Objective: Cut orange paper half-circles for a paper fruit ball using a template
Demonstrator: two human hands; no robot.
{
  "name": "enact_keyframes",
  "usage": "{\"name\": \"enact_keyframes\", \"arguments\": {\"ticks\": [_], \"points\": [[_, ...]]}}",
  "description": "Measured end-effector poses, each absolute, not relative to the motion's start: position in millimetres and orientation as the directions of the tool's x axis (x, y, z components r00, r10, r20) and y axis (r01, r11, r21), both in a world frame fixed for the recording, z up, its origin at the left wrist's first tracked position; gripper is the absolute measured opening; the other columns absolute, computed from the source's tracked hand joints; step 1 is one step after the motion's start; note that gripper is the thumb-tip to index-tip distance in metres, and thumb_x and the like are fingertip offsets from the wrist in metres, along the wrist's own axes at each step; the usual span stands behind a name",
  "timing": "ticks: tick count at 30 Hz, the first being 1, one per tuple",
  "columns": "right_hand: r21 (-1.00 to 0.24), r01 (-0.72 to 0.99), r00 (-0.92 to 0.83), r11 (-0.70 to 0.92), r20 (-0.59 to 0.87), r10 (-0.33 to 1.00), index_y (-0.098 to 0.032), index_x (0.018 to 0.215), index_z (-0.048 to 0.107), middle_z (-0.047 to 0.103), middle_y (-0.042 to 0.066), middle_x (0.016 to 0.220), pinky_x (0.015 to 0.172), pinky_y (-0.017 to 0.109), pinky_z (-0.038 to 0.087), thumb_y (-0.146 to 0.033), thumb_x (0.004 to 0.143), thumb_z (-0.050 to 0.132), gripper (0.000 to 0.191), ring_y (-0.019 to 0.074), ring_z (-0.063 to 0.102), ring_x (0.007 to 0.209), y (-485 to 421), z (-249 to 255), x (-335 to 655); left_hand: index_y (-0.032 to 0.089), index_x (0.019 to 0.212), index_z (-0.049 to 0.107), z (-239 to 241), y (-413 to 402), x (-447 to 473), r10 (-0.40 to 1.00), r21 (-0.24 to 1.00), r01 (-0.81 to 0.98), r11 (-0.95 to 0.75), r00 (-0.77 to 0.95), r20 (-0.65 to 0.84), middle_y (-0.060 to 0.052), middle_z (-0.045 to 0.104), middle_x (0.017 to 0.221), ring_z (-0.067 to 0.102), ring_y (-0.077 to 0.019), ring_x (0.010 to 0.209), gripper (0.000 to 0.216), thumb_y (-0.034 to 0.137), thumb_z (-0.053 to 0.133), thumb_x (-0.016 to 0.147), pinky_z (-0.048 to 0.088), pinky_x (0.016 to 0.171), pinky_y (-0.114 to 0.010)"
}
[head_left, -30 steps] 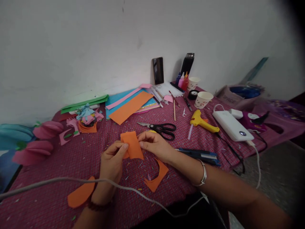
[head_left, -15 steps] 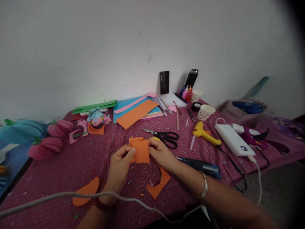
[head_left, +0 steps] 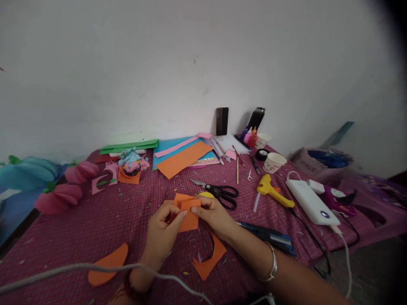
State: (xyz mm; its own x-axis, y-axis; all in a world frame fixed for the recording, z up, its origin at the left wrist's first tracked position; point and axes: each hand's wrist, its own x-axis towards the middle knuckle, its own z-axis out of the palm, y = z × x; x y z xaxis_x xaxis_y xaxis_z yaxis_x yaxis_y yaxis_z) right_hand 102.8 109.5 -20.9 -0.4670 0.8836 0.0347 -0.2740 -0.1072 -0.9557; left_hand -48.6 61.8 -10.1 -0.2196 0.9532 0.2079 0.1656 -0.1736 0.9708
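Observation:
A folded piece of orange paper [head_left: 190,221] is held between my two hands above the table. My left hand [head_left: 163,228] pinches its left side between thumb and fingers. At its upper right, my right hand [head_left: 214,214] grips it, the thumb lying on the front face. Just beyond my right hand lie black-handled scissors [head_left: 219,191], blades pointing left, beside a partly hidden yellow round thing [head_left: 206,195]. Below my hands rests a curved orange paper offcut [head_left: 210,259]. A rounded orange paper piece [head_left: 108,264] lies left of my left wrist.
Paper pumpkins [head_left: 59,197] stand at the left. Coloured sheets [head_left: 184,160] lie near the wall. At the right are a yellow glue gun [head_left: 273,190], a blue-black tool [head_left: 270,237], a white power bank [head_left: 311,201] and paper cups [head_left: 274,162]. A pale cable [head_left: 76,267] crosses the foreground.
My hands have come closer together on the orange paper, and my right thumb has moved onto its front. The paper is now tilted and bent more. The camera view has shifted slightly.

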Motion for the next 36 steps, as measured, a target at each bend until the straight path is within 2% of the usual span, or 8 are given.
{"name": "enact_keyframes", "arguments": {"ticks": [4,8,11,15,20,26,31,36], "points": [[-0.868,-0.404,-0.441,-0.288,-0.091,0.893,-0.015,0.077,0.070,0.065,0.000,0.069,0.066,0.027,0.045,-0.039,0.063,0.081,0.029,0.0123,0.056,0.061,109,-19,102,0.019,0.055,0.056,-5,59,-46,0.955,0.960,0.208,-0.189,-0.187,0.229,0.002,0.048,0.060,0.043,-0.0136,0.058,0.022,0.026,0.069,0.071,0.033,0.057,-0.025],[-0.868,-0.422,-0.417,-0.263,-0.072,0.906,-0.015,0.076,0.072,0.067,0.000,0.068,0.064,0.025,0.044,-0.036,0.064,0.080,0.025,0.0109,0.056,0.059,108,-20,99,0.019,0.057,0.056,-7,56,-45,0.960,0.955,0.230,-0.189,-0.164,0.229,0.002,0.047,0.058,0.042,-0.0132,0.056,0.024,0.029,0.065,0.077,0.031,0.055,-0.025],[-0.892,-0.396,-0.389,-0.217,-0.051,0.920,-0.017,0.076,0.072,0.067,-0.001,0.069,0.065,0.026,0.045,-0.035,0.067,0.078,0.021,0.0116,0.057,0.060,107,-22,98,0.021,0.076,0.062,-11,55,-44,0.955,0.975,0.146,-0.165,-0.222,0.195,0.001,0.056,0.069,0.050,-0.0146,0.064,0.013,0.032,0.063,0.081,0.037,0.059,-0.024],[-0.898,-0.396,-0.333,-0.191,-0.053,0.941,-0.017,0.078,0.073,0.069,0.001,0.073,0.069,0.029,0.047,-0.034,0.067,0.077,0.020,0.0145,0.059,0.065,106,-25,96,0.021,0.091,0.062,-15,62,-48,0.936,0.981,-0.187,-0.051,-0.353,-0.019,-0.002,0.064,0.083,0.058,-0.0155,0.073,0.020,0.039,0.062,0.081,0.044,0.064,-0.024],[-0.881,-0.423,-0.272,-0.211,-0.099,0.957,-0.015,0.079,0.072,0.069,0.001,0.074,0.069,0.028,0.046,-0.032,0.066,0.077,0.022,0.0138,0.058,0.066,110,-25,98,0.015,0.079,0.062,-11,71,-60,0.944,0.848,-0.444,0.290,-0.014,-0.330,-0.001,0.060,0.065,0.055,-0.0111,0.053,0.026,0.040,0.065,0.076,0.039,0.044,-0.019],[-0.894,-0.427,-0.182,-0.137,-0.064,0.981,-0.016,0.077,0.071,0.067,-0.001,0.073,0.067,0.026,0.043,-0.030,0.068,0.076,0.018,0.0115,0.055,0.064,119,-26,103,0.014,0.082,0.064,-2,66,-58,0.926,0.887,-0.267,0.377,0.089,-0.367,-0.004,0.068,0.070,0.063,-0.0130,0.053,0.028,0.038,0.074,0.070,0.051,0.051,-0.024],[-0.906,-0.411,-0.141,-0.102,-0.047,0.989,-0.017,0.073,0.070,0.066,-0.001,0.071,0.065,0.025,0.042,-0.031,0.067,0.076,0.017,0.0117,0.053,0.064,122,-24,105,0.012,0.068,0.066,-6,65,-54,0.962,0.962,-0.030,0.272,0.010,-0.272,-0.005,0.068,0.065,0.062,-0.0113,0.052,0.024,0.033,0.064,0.078,0.051,0.051,-0.022],[-0.936,-0.336,-0.204,-0.105,-0.037,0.978,-0.017,0.075,0.069,0.066,0.000,0.073,0.067,0.027,0.044,-0.033,0.068,0.073,0.018,0.0125,0.055,0.065,122,-26,106,0.012,0.069,0.065,-9,67,-54,0.976,0.975,0.051,0.216,-0.002,-0.216,-0.005,0.068,0.064,0.063,-0.0124,0.052,0.026,0.032,0.056,0.082,0.052,0.052,-0.023]]}}
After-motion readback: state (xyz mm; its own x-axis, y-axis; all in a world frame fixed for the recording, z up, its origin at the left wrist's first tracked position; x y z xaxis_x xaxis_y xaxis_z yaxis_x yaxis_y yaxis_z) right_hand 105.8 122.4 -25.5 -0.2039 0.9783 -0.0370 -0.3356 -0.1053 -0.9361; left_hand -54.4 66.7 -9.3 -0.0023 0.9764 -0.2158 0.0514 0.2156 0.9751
